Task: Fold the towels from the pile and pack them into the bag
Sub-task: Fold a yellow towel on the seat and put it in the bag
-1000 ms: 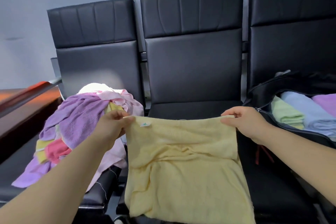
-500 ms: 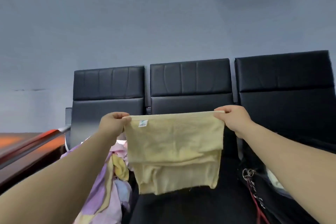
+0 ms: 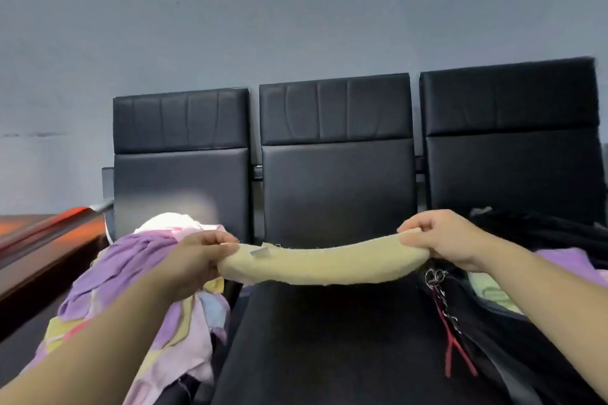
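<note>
While left hand [image 3: 194, 260] and right hand [image 3: 450, 240] grip towel [image 3: 322, 265], bag [image 3: 496, 345] cropped.

Before me a bench [image 3: 335, 194] of three black padded seats stands against a plain grey wall [image 3: 230, 26]. A reddish-brown wooden surface [image 3: 36, 240] runs along my left.

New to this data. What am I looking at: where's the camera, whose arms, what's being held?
No robot: one camera worn on a person's head looks forward and down, so the bare arms are theirs. The left hand and right hand each grip one end of a yellow towel, stretched above the middle chair. A pile of coloured towels lies on the left chair; a black bag on the right chair shows a purple towel inside.
</note>
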{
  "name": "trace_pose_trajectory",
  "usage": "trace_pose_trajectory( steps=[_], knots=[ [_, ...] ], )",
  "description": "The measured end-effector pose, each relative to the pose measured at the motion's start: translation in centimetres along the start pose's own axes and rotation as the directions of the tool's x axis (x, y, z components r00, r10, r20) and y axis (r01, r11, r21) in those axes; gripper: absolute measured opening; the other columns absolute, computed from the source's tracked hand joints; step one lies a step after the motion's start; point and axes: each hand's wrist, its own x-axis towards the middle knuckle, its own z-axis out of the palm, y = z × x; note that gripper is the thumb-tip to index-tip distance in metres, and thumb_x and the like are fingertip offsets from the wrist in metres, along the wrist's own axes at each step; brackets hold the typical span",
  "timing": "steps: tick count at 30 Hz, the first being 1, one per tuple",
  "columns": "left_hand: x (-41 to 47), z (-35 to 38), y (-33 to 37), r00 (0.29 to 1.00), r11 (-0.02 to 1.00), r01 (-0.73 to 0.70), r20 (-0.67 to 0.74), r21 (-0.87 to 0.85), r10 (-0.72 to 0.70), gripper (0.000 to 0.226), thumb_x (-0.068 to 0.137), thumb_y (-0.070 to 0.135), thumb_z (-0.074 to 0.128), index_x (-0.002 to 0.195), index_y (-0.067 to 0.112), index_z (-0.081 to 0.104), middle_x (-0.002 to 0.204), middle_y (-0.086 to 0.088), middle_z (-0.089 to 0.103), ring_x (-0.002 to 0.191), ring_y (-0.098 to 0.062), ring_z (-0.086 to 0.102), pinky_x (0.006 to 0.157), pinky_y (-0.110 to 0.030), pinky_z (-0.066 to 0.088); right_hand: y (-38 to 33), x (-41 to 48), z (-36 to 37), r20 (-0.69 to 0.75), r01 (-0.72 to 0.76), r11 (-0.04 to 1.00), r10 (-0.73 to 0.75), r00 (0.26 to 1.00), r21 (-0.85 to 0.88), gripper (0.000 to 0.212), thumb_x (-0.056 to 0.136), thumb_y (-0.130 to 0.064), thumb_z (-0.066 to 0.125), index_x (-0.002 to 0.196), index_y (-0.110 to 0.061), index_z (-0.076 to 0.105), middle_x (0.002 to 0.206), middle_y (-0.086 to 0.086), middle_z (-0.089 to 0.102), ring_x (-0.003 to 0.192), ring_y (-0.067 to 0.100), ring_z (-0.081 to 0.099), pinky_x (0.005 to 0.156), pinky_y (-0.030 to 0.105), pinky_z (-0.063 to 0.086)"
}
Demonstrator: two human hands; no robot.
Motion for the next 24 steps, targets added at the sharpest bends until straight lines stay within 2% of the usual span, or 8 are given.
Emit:
trace_pose_trajectory(
  steps=[4, 6, 9, 15, 18, 20, 22, 24],
  knots=[
    [-2.4, -1.2, -6.2, 0.974, 0.976, 0.208, 0.085, 0.058, -0.212, 0.011, 0.089, 0.0, 0.069, 0.081, 0.008, 0.07, 0.076, -0.009, 0.061, 0.066, -0.017, 0.057, 0.06, -0.027, 0.051, 5.7, -2.3, 2.5, 0.268, -0.188, 0.98, 0.198, 0.943, -0.062, 0.017, 0.084, -0.01, 0.082, 0.101, -0.012, 0.08, 0.101, 0.016, 0.076, 0.086, 0.018, 0.072, 0.078, 0.03, 0.058],
    [-2.7, -1.2, -7.5, 0.961, 0.959, 0.259, 0.065, 0.117, -0.268, 0.011, 0.091, -0.001, 0.066, 0.084, 0.007, 0.07, 0.075, -0.007, 0.063, 0.065, -0.015, 0.059, 0.061, -0.026, 0.052, 7.8, -2.5, 3.6, 0.3, -0.232, 0.969, 0.246, 0.922, -0.082, 0.02, 0.082, -0.01, 0.083, 0.102, -0.013, 0.08, 0.108, 0.014, 0.076, 0.105, 0.029, 0.073, 0.097, 0.043, 0.059],
    [-2.4, -0.7, -8.5, 0.958, 0.943, 0.28, 0.002, 0.18, -0.285, 0.01, 0.093, -0.002, 0.066, 0.088, 0.006, 0.069, 0.076, -0.006, 0.064, 0.068, -0.016, 0.06, 0.068, -0.029, 0.053, 9.7, -2.0, 5.3, 0.23, -0.235, 0.97, 0.245, 0.942, -0.07, 0.019, 0.082, -0.008, 0.083, 0.099, -0.015, 0.081, 0.104, 0.012, 0.078, 0.109, 0.032, 0.072, 0.101, 0.053, 0.055],
    [0.6, 0.5, -10.1, 0.955, 0.932, 0.223, -0.256, 0.286, -0.15, 0.004, 0.092, 0.003, 0.07, 0.095, 0.004, 0.072, 0.087, -0.009, 0.067, 0.078, -0.021, 0.061, 0.07, -0.031, 0.056, 10.1, 0.6, 6.9, -0.017, -0.163, 0.972, 0.162, 0.987, -0.169, 0.013, 0.085, -0.017, 0.08, 0.09, -0.029, 0.08, 0.087, -0.006, 0.078, 0.092, 0.017, 0.073, 0.09, 0.042, 0.061],
    [3.2, 0.8, -11.0, 0.942, 0.929, 0.178, -0.329, 0.323, -0.066, 0.005, 0.089, 0.006, 0.074, 0.087, 0.01, 0.075, 0.086, -0.009, 0.069, 0.079, -0.023, 0.062, 0.079, -0.042, 0.059, 10.0, 2.2, 7.5, -0.137, -0.14, 0.978, 0.119, 0.983, -0.155, 0.012, 0.088, -0.018, 0.077, 0.089, -0.03, 0.078, 0.091, -0.007, 0.076, 0.093, 0.015, 0.07, 0.085, 0.035, 0.057],
    [4.7, 1.2, -11.7, 0.931, 0.915, 0.159, -0.366, 0.371, -0.013, 0.009, 0.088, 0.009, 0.073, 0.082, 0.016, 0.074, 0.081, -0.003, 0.069, 0.076, -0.022, 0.06, 0.074, -0.04, 0.056, 10.1, 3.4, 8.1, -0.22, -0.117, 0.984, 0.086, 0.972, -0.135, 0.011, 0.089, -0.019, 0.076, 0.09, -0.03, 0.076, 0.094, -0.01, 0.073, 0.095, 0.013, 0.068, 0.08, 0.029, 0.051],
    [5.6, 2.0, -12.6, 0.924, 0.864, 0.155, -0.379, 0.479, 0.044, 0.004, 0.089, 0.015, 0.072, 0.091, 0.018, 0.074, 0.086, 0.002, 0.072, 0.08, -0.019, 0.063, 0.072, -0.031, 0.05, 10.6, 4.4, 9.0, -0.262, -0.136, 0.981, 0.095, 0.96, -0.141, 0.01, 0.089, -0.022, 0.076, 0.098, -0.028, 0.076, 0.098, -0.01, 0.071, 0.1, 0.015, 0.067, 0.083, 0.029, 0.049],
    [5.9, 3.1, -13.3, 0.949, 0.74, 0.14, -0.303, 0.658, 0.09, 0.015, 0.09, 0.023, 0.074, 0.104, 0.017, 0.072, 0.099, 0.005, 0.07, 0.092, -0.016, 0.064, 0.076, -0.027, 0.044, 11.5, 5.0, 9.9, -0.227, -0.169, 0.954, 0.112, 0.967, -0.247, 0.024, 0.09, -0.028, 0.076, 0.113, -0.023, 0.074, 0.111, -0.006, 0.07, 0.11, 0.018, 0.064, 0.092, 0.032, 0.048]
  ],
)
